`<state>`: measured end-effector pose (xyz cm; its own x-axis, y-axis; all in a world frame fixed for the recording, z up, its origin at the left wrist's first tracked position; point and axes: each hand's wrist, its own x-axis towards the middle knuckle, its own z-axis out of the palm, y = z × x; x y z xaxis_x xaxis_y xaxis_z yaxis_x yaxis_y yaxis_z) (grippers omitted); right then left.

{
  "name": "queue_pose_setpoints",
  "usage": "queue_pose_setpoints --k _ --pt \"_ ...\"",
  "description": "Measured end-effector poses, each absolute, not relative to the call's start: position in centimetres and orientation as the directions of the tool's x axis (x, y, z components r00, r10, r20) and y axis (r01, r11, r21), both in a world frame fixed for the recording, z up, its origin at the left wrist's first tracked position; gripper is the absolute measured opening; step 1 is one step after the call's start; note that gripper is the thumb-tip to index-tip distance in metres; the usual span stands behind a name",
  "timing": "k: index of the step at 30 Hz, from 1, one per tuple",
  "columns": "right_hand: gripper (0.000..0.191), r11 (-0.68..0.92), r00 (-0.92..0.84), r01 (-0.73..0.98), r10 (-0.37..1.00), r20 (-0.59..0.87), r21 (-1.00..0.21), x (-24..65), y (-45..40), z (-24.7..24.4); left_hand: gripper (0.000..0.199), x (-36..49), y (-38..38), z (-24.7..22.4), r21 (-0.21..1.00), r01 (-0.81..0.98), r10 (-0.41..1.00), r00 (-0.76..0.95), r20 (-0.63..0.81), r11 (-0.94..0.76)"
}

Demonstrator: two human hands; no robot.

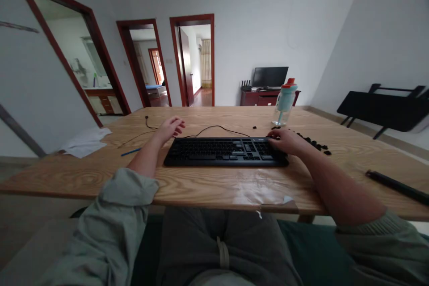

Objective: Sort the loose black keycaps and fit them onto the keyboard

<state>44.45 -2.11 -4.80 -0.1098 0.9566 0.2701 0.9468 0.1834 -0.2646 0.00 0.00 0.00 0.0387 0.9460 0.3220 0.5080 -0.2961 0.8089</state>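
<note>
A black keyboard (214, 152) lies on the wooden table (194, 186), with some keycaps off on its right half. My left hand (170, 128) hovers by the keyboard's upper left corner, fingers apart and holding nothing. At the keyboard's right end is my right hand (284, 140), its fingers bent together at the top right keys; whether anything is between them is too small to tell. Several loose black keycaps (315, 144) lie in a scattered row behind and right of that hand, and one small black piece (254, 127) sits behind the keyboard.
A clear bottle with a red lid (284, 100) stands behind my right hand. White paper (85, 142) lies at the left, near a blue stick (130, 152) and thin cable. A black bar (398, 186) rests at the right edge. Clear tape (261, 187) covers the front edge.
</note>
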Motion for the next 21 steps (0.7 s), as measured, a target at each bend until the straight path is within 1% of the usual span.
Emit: queue_pose_setpoints --k 1,5,8,11,15,19,21 --pt "0.029 0.172 -0.103 0.949 0.961 0.256 -0.264 44.9 -1.9 -4.9 0.02 -1.7 1.1 -1.2 0.789 0.567 0.958 0.0 0.288 -0.237" --pt "0.033 0.068 -0.001 0.957 0.973 0.229 -0.282 47.4 -1.0 -5.3 0.019 -5.1 3.0 -4.6 0.664 0.707 0.937 -0.003 0.35 -0.245" --pt "0.031 -0.002 0.049 0.944 0.989 0.137 -0.33 48.9 -0.6 -5.7 0.02 -5.1 3.4 -5.6 0.604 0.765 0.947 0.022 0.321 -0.223" --pt "0.032 -0.029 0.062 0.931 0.995 0.08 -0.365 49.5 -0.5 -6.0 0.021 -4.7 3.7 -6.0 0.594 0.776 0.955 0.036 0.295 -0.213" --pt "0.033 -0.031 0.071 0.911 0.994 0.083 -0.412 49.8 -0.6 -6.2 0.02 -4.6 3.7 -5.9 0.601 0.771 0.955 0.034 0.294 -0.213" --pt "0.024 0.014 0.031 0.897 0.995 0.093 -0.441 50.2 -0.8 -6.1 0.016 -4.4 3.5 -5.5 0.606 0.774 0.958 0.003 0.285 -0.183" --pt "0.021 0.018 0.005 0.897 0.999 0.05 -0.442 50.4 -1.0 -6.0 0.015 -4.2 3.3 -5.4 0.611 0.77 0.959 0.003 0.283 -0.183"
